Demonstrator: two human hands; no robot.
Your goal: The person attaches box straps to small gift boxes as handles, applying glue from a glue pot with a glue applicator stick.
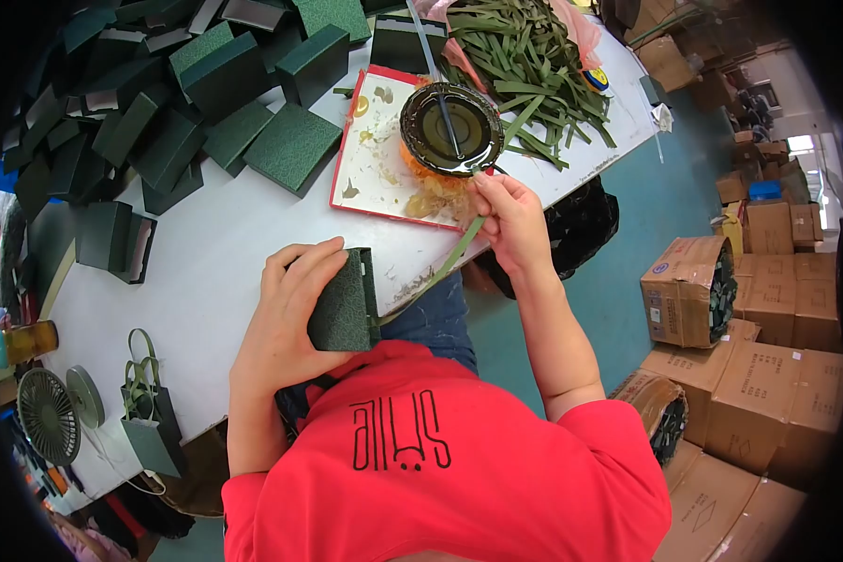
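My left hand is wrapped round a dark green textured box at the table's front edge. Between the fingertips of my right hand is the end of a green ribbon. The ribbon slants down from there to the box's right side. Close above that hand sits a round black dish of dark liquid with a stick standing in it. Under the dish lies a white board with a red rim, stained with yellowish residue.
Many green boxes are heaped at the table's upper left. A pile of cut green ribbons lies at the upper right. A small fan and a small green bag are at the lower left. Cardboard cartons are stacked at right.
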